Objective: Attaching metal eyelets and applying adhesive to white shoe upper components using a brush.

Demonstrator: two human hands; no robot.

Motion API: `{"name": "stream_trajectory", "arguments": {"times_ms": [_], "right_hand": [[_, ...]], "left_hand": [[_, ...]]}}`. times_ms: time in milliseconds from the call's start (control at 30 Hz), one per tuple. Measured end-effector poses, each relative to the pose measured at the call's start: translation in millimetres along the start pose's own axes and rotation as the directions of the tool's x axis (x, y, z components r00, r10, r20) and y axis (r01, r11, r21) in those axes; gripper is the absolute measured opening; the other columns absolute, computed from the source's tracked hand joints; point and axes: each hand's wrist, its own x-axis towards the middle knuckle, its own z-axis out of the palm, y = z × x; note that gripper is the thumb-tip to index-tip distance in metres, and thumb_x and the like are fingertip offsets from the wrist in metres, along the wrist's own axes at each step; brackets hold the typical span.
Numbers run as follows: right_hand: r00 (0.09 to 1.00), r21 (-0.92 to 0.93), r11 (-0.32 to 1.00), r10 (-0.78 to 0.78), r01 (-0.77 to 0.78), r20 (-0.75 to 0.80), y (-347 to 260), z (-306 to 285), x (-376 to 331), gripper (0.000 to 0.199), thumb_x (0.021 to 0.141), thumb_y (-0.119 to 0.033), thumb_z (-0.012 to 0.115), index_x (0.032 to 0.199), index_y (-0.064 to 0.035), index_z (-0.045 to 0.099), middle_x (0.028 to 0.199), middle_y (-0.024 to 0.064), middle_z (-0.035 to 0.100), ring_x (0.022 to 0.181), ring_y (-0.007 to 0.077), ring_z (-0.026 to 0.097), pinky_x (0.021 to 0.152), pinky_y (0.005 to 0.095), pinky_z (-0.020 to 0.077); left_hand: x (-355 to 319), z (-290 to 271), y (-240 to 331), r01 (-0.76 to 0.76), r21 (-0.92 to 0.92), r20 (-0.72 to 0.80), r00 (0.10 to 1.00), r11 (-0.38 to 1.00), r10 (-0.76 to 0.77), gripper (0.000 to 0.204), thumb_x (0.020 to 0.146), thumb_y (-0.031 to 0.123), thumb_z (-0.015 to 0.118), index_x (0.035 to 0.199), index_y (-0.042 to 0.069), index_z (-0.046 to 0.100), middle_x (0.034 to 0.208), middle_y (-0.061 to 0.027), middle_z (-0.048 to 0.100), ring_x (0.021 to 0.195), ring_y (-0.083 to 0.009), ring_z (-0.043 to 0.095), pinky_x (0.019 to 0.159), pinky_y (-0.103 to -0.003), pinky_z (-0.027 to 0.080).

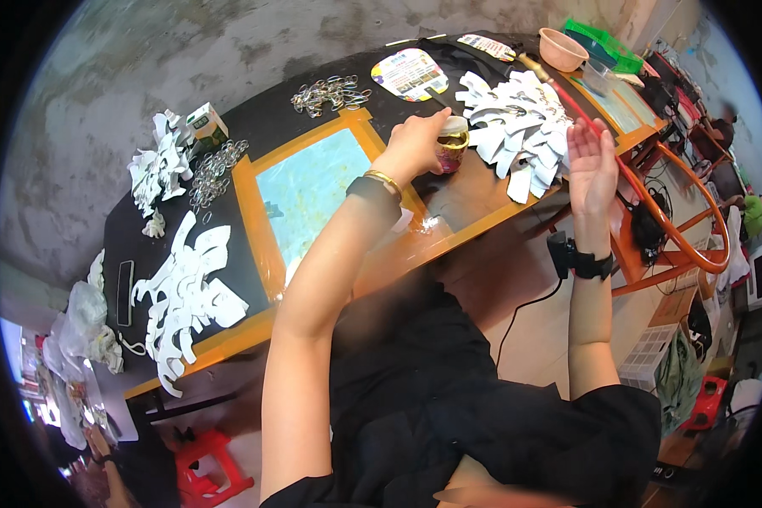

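Note:
My left hand (416,146) reaches over the table and is closed around a small cup-like jar (453,151) with a dark, reddish lower part and a pale rim. Just beyond it, a dark stick-like handle lies on the black tabletop. To the jar's right is a heap of white cut-out pieces (516,123). My right hand (593,173) is raised at that heap's right edge, palm up, fingers stretched and holding nothing. Left of the jar, a pale blue sheet (313,199) lies framed by orange-brown tape (254,222) on the table.
More white cut-outs (190,292) lie at the left, near metal rings (216,173) and a small box (207,125). Another ring pile (330,95) and a round printed card (410,74) lie farther back. A pink bowl (563,51) stands far right, above a red-orange chair (681,233).

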Motion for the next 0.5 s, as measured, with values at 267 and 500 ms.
{"name": "stream_trajectory", "arguments": {"times_ms": [267, 500], "right_hand": [[0.871, -0.291, 0.832, -0.390, 0.472, 0.300, -2, 47, -37, 0.034, 0.103, -0.012, 0.043, 0.127, 0.0114, 0.050, 0.120, 0.0256, 0.060, 0.114, 0.0330, 0.060, 0.108, 0.0452, 0.0446], [0.793, -0.609, 0.715, 0.128, 0.343, 0.596, 57, 54, -147, 0.028, 0.094, 0.001, 0.044, 0.112, 0.0089, 0.063, 0.107, 0.0189, 0.067, 0.102, 0.0266, 0.065, 0.097, 0.0391, 0.0489]], "left_hand": [[-98, -7, 51, -0.275, 0.081, -0.319, 0.904, 0.958, 0.286, 0.077, 0.073, 0.017, 0.081, 0.140, 0.011, 0.044, 0.133, -0.0125, 0.055, 0.125, -0.0308, 0.050, 0.101, -0.050, 0.039], [-262, 0, 22, 0.032, -0.009, -0.544, 0.838, 0.999, -0.032, 0.019, 0.080, 0.008, 0.075, 0.098, 0.006, 0.069, 0.103, -0.0084, 0.066, 0.099, -0.0301, 0.062, 0.090, -0.043, 0.047]]}}
